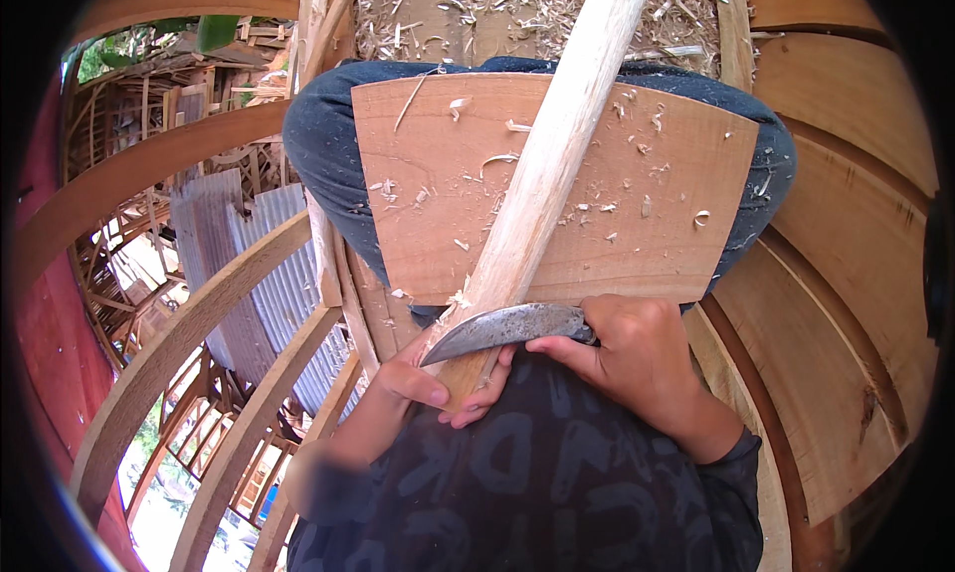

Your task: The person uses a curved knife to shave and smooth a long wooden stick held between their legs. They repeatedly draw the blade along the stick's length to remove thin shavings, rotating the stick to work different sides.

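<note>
A pale, peeled wooden pole [545, 179] is laid aslant over a brown board [428, 224], its near end brought close to the person's body and its far end cut off by the upper edge of the view. Across the pole, near that lower end, the curved blade of a knife [497, 331] is set, with its tip pointed left; whether the wood is being bitten by the edge cannot be told. The near end is held by the left hand [410, 378] — thumb at one side, fingertips wrapped round to the other. The knife's handle, mostly hidden, is clamped in the closed fingers of the right hand [642, 348]. The board, dotted with curled shavings [499, 159], is supported on legs in blue trousers [333, 174]. Beyond the knees, more shavings are strewn over a plank floor [477, 47]. The place is flanked by curved wooden ribs [189, 358] at left, with corrugated sheets [288, 284] seen beyond, and by broad planks [836, 343] at right.
</note>
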Tool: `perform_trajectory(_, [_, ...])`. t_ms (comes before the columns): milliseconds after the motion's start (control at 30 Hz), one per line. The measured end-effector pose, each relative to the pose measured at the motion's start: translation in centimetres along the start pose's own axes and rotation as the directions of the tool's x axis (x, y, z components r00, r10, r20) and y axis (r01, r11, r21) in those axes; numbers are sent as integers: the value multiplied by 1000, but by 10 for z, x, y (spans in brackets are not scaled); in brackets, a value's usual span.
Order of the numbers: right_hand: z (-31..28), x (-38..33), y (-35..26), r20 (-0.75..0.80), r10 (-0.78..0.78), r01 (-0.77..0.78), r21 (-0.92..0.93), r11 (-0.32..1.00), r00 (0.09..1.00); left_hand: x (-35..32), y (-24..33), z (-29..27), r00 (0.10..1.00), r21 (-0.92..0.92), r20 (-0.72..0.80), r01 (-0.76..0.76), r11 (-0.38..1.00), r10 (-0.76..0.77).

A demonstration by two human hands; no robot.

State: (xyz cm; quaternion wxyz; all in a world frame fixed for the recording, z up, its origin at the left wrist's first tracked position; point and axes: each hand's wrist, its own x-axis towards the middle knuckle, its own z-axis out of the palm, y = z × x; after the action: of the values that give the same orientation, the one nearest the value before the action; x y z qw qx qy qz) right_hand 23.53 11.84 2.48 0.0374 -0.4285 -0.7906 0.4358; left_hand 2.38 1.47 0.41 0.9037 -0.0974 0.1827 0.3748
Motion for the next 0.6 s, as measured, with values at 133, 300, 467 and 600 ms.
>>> perform_trajectory(133, [-8, 2, 4, 2, 30, -29, -79, 996, 1000, 4, 2, 3, 1000, 31, -9, 1, 1000, -1])
perform_trajectory(300, [-6, 14, 30, -234, 213, -245, -119, 962, 949, 2, 1, 1, 999, 56, 19, 41, 998, -42])
perform_trajectory(467, [-61, 1, 85, -428, 482, -500, 80, 863, 764, -7, -5, 0, 998, 7, 44, 38, 999, -38])
perform_trajectory(600, [-44, -7, 36, -244, 364, -348, 109, 931, 899, 2, 1, -2, 998, -10, 54, 39, 999, -39])
